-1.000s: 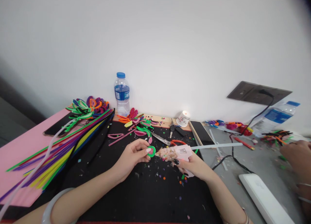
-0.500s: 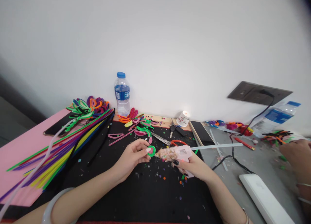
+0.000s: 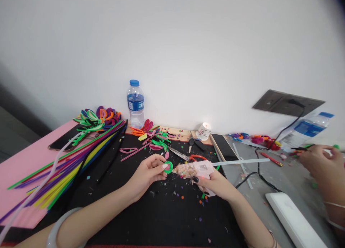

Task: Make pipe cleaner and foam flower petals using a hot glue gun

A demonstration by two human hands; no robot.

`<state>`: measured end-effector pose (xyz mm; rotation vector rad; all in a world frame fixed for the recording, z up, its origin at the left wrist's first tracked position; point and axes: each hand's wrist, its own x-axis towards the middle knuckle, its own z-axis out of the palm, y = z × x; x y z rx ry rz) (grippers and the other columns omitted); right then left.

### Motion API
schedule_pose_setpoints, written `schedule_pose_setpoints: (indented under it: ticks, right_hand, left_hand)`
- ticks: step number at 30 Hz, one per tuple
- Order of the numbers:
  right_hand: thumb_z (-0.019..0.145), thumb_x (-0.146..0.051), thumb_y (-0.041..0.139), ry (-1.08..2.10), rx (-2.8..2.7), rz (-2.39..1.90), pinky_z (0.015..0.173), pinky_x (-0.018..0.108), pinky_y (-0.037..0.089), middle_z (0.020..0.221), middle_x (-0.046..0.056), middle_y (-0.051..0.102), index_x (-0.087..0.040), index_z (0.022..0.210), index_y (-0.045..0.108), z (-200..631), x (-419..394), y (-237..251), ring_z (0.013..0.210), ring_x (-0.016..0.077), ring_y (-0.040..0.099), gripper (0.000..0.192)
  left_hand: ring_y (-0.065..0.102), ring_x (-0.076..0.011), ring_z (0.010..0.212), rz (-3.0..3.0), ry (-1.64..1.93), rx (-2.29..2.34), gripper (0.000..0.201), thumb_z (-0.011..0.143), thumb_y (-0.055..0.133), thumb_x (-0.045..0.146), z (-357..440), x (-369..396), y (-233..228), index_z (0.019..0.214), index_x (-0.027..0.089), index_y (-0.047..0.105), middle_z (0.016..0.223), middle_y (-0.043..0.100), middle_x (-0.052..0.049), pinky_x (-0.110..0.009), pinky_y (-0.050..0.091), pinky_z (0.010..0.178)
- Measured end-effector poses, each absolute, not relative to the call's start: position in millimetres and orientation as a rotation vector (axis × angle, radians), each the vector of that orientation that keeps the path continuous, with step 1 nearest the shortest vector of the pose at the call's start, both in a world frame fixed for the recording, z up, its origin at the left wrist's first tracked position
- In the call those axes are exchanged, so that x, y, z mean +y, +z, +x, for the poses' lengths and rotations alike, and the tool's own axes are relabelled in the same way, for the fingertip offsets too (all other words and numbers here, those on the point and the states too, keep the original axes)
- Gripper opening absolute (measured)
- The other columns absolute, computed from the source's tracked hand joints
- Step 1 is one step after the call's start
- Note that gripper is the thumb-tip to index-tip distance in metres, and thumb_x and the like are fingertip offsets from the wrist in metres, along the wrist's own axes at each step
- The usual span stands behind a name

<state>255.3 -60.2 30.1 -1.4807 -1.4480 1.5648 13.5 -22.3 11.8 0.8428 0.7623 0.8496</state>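
Between its thumb and fingers my left hand (image 3: pixel 152 171) pinches a small round coil of green pipe cleaner (image 3: pixel 168 167) with a pink centre. My right hand (image 3: pixel 214 183) is wrapped round a pale pink glue gun (image 3: pixel 203 168), its messy, glue-crusted nozzle aimed left at the coil's edge. Whether the tip touches the coil I cannot tell. A long translucent glue stick (image 3: pixel 239 162) juts from the gun's back. Just behind my hands lie orange-handled scissors (image 3: pixel 184 155) and pink and green pipe-cleaner pieces (image 3: pixel 159 144).
Loose pipe cleaners (image 3: pixel 72 165) cover the left side, near a water bottle (image 3: pixel 135 104). A paper cup (image 3: pixel 203 131), a phone (image 3: pixel 224 147) and a white power strip (image 3: pixel 293 219) stand rightward. Another person's hand (image 3: pixel 325 165) works at far right.
My hands, the coil and the glue gun stay almost still. The other person's hand at the far right has shifted leftward and up.
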Motion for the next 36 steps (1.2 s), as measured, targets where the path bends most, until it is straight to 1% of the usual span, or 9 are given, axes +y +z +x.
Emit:
schedule_pose_setpoints:
  ticks: [4,9,11,15,24,32,36]
  right_hand:
    - [0.070,-0.043,0.064,1.557,-1.453,-1.539,0.038,0.017,0.025,0.048,-0.007,0.043,-0.014,0.088,0.053,254,-60,35,0.040,0.0049,0.033,0.035]
    - [0.068,-0.043,0.065,1.527,-1.451,-1.562,0.038,0.018,0.025,0.048,-0.007,0.044,-0.013,0.090,0.054,253,-60,39,0.041,0.0051,0.033,0.039]
    - [0.069,-0.043,0.065,1.520,-1.457,-1.539,0.038,0.018,0.024,0.048,-0.007,0.044,-0.013,0.090,0.054,254,-60,38,0.040,0.0051,0.033,0.038]
    - [0.073,-0.042,0.061,1.531,-1.461,-1.495,0.038,0.017,0.024,0.049,-0.007,0.044,-0.014,0.097,0.052,258,-60,32,0.040,0.0051,0.033,0.038]
    - [0.072,-0.046,0.063,1.524,-1.448,-1.502,0.039,0.018,0.026,0.048,-0.007,0.043,-0.014,0.099,0.051,259,-60,28,0.040,0.0059,0.034,0.043]
    - [0.071,-0.045,0.063,1.570,-1.467,-1.508,0.038,0.017,0.024,0.049,-0.007,0.044,-0.014,0.096,0.053,255,-60,35,0.041,0.0053,0.033,0.041]
    - [0.070,-0.046,0.064,1.577,-1.464,-1.444,0.039,0.018,0.026,0.049,-0.007,0.044,-0.015,0.093,0.053,253,-61,33,0.041,0.0054,0.033,0.040]
  left_hand:
    - [0.054,-0.0070,0.062,0.846,0.848,0.755,0.021,0.072,0.070,0.025,14,-22,12,0.085,0.017,0.056,0.072,0.057,0.002,-0.020,0.046,0.062]
    - [0.055,-0.0073,0.061,0.832,0.848,0.760,0.020,0.072,0.070,0.025,13,-22,12,0.085,0.018,0.056,0.071,0.058,0.002,-0.021,0.046,0.063]
    - [0.055,-0.0073,0.060,0.827,0.849,0.761,0.021,0.071,0.070,0.025,14,-22,13,0.085,0.018,0.057,0.071,0.058,0.002,-0.021,0.046,0.063]
    - [0.055,-0.0072,0.060,0.821,0.842,0.760,0.022,0.069,0.072,0.025,14,-22,14,0.084,0.017,0.057,0.071,0.058,0.002,-0.021,0.046,0.062]
    - [0.054,-0.0075,0.060,0.817,0.847,0.759,0.024,0.067,0.073,0.027,14,-23,14,0.083,0.017,0.058,0.071,0.058,0.002,-0.021,0.046,0.061]
    - [0.055,-0.0076,0.060,0.813,0.847,0.761,0.022,0.069,0.072,0.025,14,-22,14,0.084,0.018,0.058,0.069,0.057,0.003,-0.020,0.046,0.062]
    - [0.054,-0.0074,0.060,0.808,0.845,0.766,0.023,0.068,0.073,0.026,14,-22,13,0.084,0.018,0.058,0.069,0.058,0.003,-0.020,0.046,0.062]
